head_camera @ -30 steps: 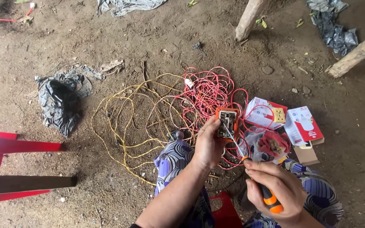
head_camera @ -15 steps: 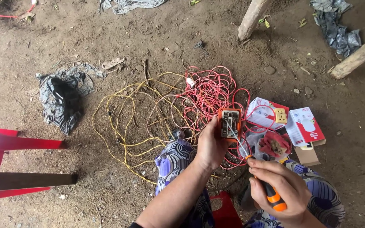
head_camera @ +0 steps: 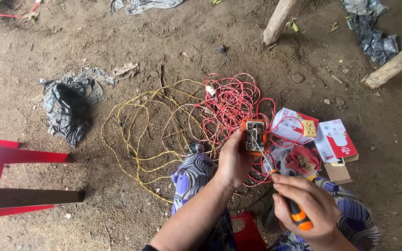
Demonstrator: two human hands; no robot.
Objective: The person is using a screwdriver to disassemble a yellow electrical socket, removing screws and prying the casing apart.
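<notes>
My left hand (head_camera: 232,162) grips an orange electrical socket box (head_camera: 255,136) with its open back facing up. In my right hand (head_camera: 305,207) is a screwdriver with an orange and black handle (head_camera: 298,214), and its metal tip reaches into the box. Red wire (head_camera: 231,100) and yellow wire (head_camera: 145,125) lie tangled on the dirt just beyond the box. My knees, in patterned cloth (head_camera: 194,174), are below the hands.
Two red and white cartons (head_camera: 336,139) and a red part in clear wrap (head_camera: 303,160) lie right of the box. A black plastic bag (head_camera: 66,109) is at left, a red plastic chair (head_camera: 5,172) at far left. Wooden poles (head_camera: 394,65) stand at the top right.
My right hand has drawn slightly lower and the screwdriver tip has stayed in the socket box. My left hand still holds the box in about the same place.
</notes>
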